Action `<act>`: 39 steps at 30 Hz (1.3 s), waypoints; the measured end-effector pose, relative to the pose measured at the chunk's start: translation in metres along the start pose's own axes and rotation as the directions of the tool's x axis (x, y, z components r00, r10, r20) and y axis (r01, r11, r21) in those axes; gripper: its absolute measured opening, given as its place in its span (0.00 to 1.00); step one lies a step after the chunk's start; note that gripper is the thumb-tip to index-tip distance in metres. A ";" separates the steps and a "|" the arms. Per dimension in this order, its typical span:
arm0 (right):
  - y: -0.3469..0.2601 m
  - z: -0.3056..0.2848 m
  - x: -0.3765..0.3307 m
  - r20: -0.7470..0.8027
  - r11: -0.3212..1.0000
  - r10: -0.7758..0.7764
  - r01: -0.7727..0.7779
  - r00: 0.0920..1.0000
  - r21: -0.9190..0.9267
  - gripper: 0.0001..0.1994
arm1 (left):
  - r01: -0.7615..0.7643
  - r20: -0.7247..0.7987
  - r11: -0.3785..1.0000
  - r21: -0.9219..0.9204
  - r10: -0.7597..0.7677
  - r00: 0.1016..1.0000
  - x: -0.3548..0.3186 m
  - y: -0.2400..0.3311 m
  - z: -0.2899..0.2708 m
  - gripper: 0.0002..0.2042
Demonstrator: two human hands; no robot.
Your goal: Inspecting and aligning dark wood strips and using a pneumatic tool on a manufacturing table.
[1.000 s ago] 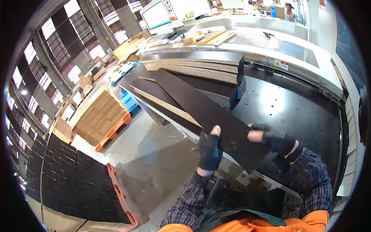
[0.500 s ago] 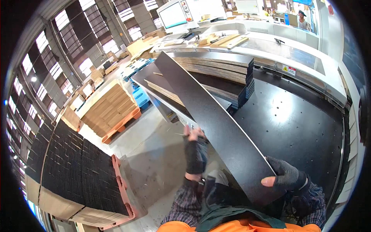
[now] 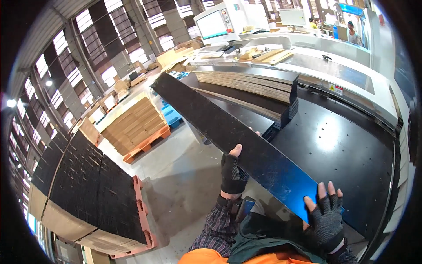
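Note:
A long, narrow black board (image 3: 259, 160) slants across in front of me, its far end up at the left and its near end by my right side. Around its left edge, at mid-length, my left hand (image 3: 235, 171) is closed, thumb on top and fingertips just showing beyond the far edge. My right hand (image 3: 327, 218) lies at the near end with its fingers spread, touching the board's corner. Both hands wear dark fingerless gloves. Faint scuffs and a blue sheen show on the board's face.
Behind the board, a stack of similar boards (image 3: 246, 83) rests by a black machine table (image 3: 347, 149) dotted with holes. A monitor (image 3: 213, 25) stands beyond. At left are a strapped dark stack (image 3: 92, 189) on a red pallet (image 3: 143, 211) and a brown stack (image 3: 134, 121).
The board's far end has swung left and its face now looks different, with scuffs. My left hand has closed on its edge; my right hand has opened out at the near end.

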State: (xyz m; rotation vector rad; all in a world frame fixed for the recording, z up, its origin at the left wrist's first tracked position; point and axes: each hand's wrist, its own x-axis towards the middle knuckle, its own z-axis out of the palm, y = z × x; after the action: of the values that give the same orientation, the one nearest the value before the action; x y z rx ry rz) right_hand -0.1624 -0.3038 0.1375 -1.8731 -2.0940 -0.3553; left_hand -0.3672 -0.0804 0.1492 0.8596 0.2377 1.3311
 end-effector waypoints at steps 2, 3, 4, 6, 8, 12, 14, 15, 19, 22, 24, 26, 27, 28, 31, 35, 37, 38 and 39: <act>0.005 0.005 -0.015 -0.030 0.987 0.121 -0.117 0.992 0.111 0.30 | 0.037 0.072 0.998 -0.046 -0.033 0.997 0.004 -0.004 0.022 0.21; 0.004 0.005 -0.025 -0.051 0.950 0.227 -0.209 0.973 0.232 0.30 | 0.065 0.131 0.994 -0.083 -0.053 0.990 0.004 -0.006 0.033 0.20; 0.002 0.002 -0.035 -0.107 0.964 0.239 -0.222 0.965 0.148 0.31 | 0.094 0.163 0.991 -0.098 -0.077 0.984 0.007 -0.012 0.045 0.20; -0.005 0.002 -0.053 -0.184 0.949 0.306 -0.284 0.934 0.137 0.32 | 0.173 0.176 0.984 -0.034 -0.165 0.971 0.011 -0.023 0.064 0.18; -0.006 0.008 -0.077 -0.232 0.914 0.404 -0.384 0.885 0.127 0.33 | 0.213 0.219 0.976 0.045 -0.218 0.951 0.013 -0.040 0.095 0.17; -0.008 0.001 -0.108 -0.288 0.805 0.586 -0.584 0.757 0.104 0.33 | 0.193 0.340 0.965 0.174 -0.243 0.908 0.021 -0.104 0.139 0.16; -0.011 -0.007 -0.128 -0.282 0.757 0.641 -0.649 0.714 0.076 0.34 | 0.181 0.399 0.972 0.150 -0.226 0.889 0.013 -0.146 0.148 0.16; -0.012 -0.011 -0.138 -0.279 0.725 0.672 -0.687 0.686 0.056 0.35 | 0.195 0.388 0.963 0.186 -0.254 0.886 0.006 -0.165 0.150 0.16; -0.032 -0.026 -0.174 -0.079 0.552 0.833 -0.815 0.547 0.178 0.38 | 0.343 0.402 0.856 0.388 -0.492 0.772 -0.026 -0.223 0.131 0.16; -0.048 -0.037 -0.176 -0.015 0.458 0.877 -0.826 0.480 0.330 0.38 | 0.377 0.419 0.780 0.500 -0.599 0.683 -0.040 -0.249 0.102 0.16; -0.047 -0.043 -0.172 0.020 0.419 0.887 -0.823 0.461 0.383 0.38 | 0.457 0.405 0.723 0.518 -0.678 0.614 -0.037 -0.253 0.085 0.15; -0.038 -0.046 -0.170 0.095 0.370 0.901 -0.864 0.423 0.342 0.38 | 0.651 0.367 0.552 0.522 -0.834 0.413 -0.031 -0.233 0.083 0.14; -0.029 -0.045 -0.167 0.095 0.373 0.900 -0.864 0.426 0.339 0.38 | 0.652 0.368 0.554 0.518 -0.832 0.415 -0.021 -0.223 0.077 0.14; -0.019 -0.045 -0.164 0.090 0.439 0.878 -0.865 0.471 0.246 0.39 | 0.504 0.422 0.547 0.668 -0.837 0.349 -0.011 -0.213 0.070 0.14; 0.014 -0.043 -0.167 0.052 0.565 0.817 -0.815 0.575 0.130 0.40 | 0.236 0.472 0.558 0.796 -0.815 0.336 0.010 -0.200 0.071 0.15; 0.067 -0.040 -0.147 0.072 0.704 0.697 -0.700 0.713 0.114 0.39 | -0.782 0.871 0.385 0.491 -0.215 0.441 0.039 -0.219 0.091 0.24; 0.090 -0.044 -0.135 0.169 0.750 0.639 -0.656 0.751 0.084 0.37 | -0.775 0.809 0.324 0.543 -0.450 0.379 0.056 -0.238 0.102 0.26; 0.106 -0.040 -0.136 0.157 0.728 0.669 -0.683 0.727 0.062 0.37 | -0.677 0.630 0.310 0.668 -0.720 0.291 0.066 -0.230 0.124 0.28; 0.123 -0.031 -0.133 0.145 0.769 0.631 -0.639 0.762 0.013 0.37 | -0.762 0.668 0.215 0.611 -0.656 0.350 0.069 -0.255 0.112 0.29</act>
State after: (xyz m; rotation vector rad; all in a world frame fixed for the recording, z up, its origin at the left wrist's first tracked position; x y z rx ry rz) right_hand -0.0248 -0.4232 0.1124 -2.4705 -1.3676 0.0043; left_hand -0.0900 -0.0611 0.0776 2.8090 0.0436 0.1932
